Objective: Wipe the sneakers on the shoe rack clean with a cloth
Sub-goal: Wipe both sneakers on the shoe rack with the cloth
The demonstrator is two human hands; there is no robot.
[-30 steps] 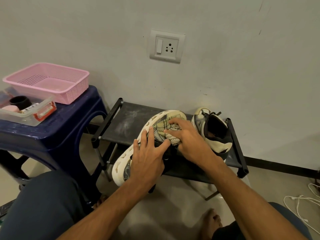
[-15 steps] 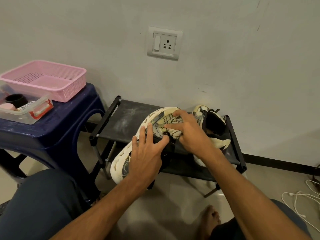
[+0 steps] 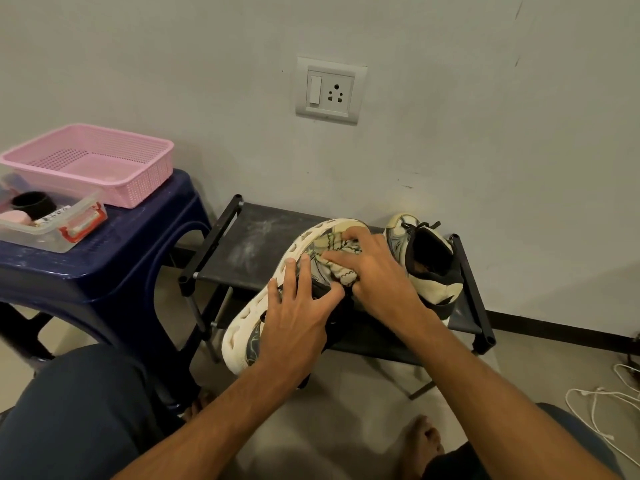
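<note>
A cream sneaker (image 3: 304, 244) with a holed white sole lies tilted on its side across the black shoe rack (image 3: 249, 251), its heel hanging over the rack's front edge. My left hand (image 3: 298, 320) lies on its side with straight, spread fingers and steadies it. My right hand (image 3: 374, 275) grips a bunched cream cloth (image 3: 346, 271) with dark stitching and presses it onto the sneaker's upper near the toe. A second cream and black sneaker (image 3: 429, 268) stands upright on the rack just right of my right hand.
A dark blue plastic stool (image 3: 104, 258) stands to the left, carrying a pink basket (image 3: 97, 164) and a clear box (image 3: 52, 223). The wall with a socket (image 3: 329, 91) is right behind the rack. White cables (image 3: 602, 407) lie on the floor at right. My knees and bare feet are below.
My right hand has rubbed the cloth a short way along the sneaker's upper toward the toe. My left hand keeps its place on the sneaker.
</note>
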